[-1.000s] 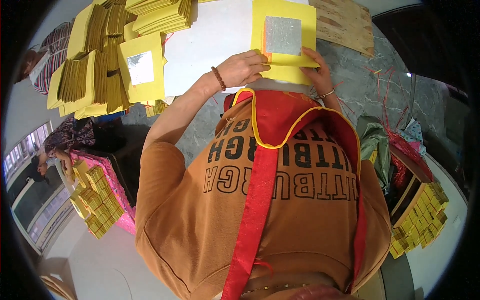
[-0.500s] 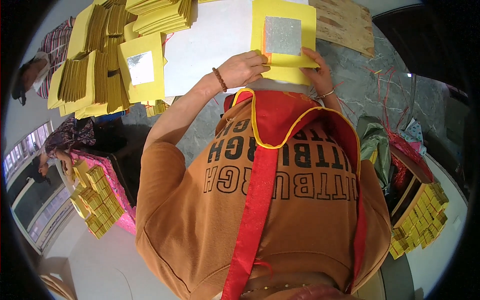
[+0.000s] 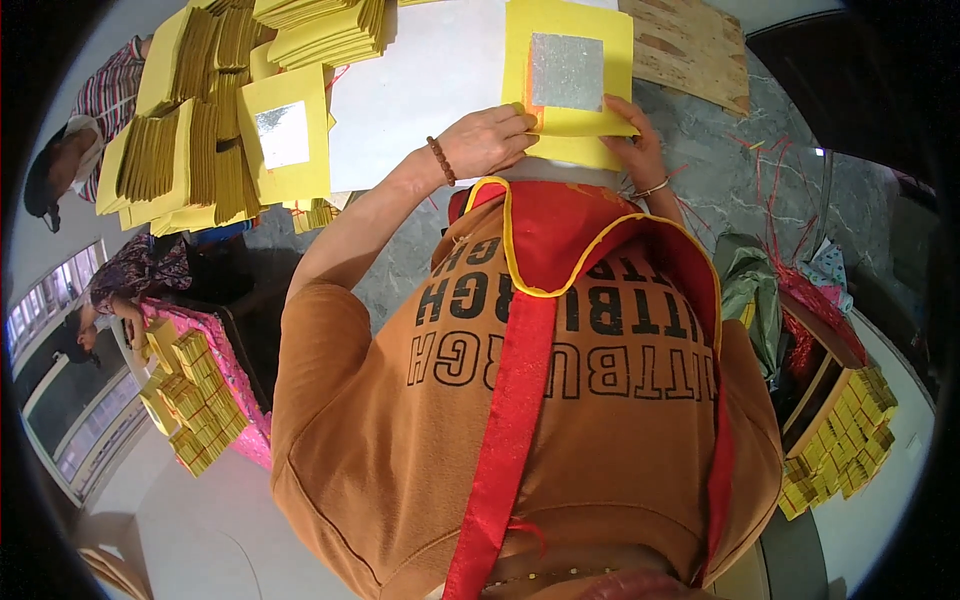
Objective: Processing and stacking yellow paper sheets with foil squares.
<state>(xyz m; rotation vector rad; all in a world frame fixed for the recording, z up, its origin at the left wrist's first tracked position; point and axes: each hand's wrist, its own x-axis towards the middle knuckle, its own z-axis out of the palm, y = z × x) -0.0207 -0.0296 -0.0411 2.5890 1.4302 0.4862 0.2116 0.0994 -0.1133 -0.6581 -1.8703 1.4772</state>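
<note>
A yellow paper sheet with a silver foil square and an orange strip along the foil's left side lies in front of me. My left hand, a brown bead bracelet at its wrist, has its fingers curled together at the sheet's near left edge. At the near right corner, my right hand pinches the paper, thumb below and fingers on top. Between the hands the near edge is slightly raised, with more yellow paper showing beneath it. The left fingertips are partly hidden.
White board covers the tabletop to the left. Beyond it stand yellow paper stacks and a loose foil-faced sheet. A wooden board lies at the far right. Two other people are at the left; bundled yellow paper sits at the right.
My hands and the sheet hold nearly the same place. The person in stripes at the far left has leaned further into view.
</note>
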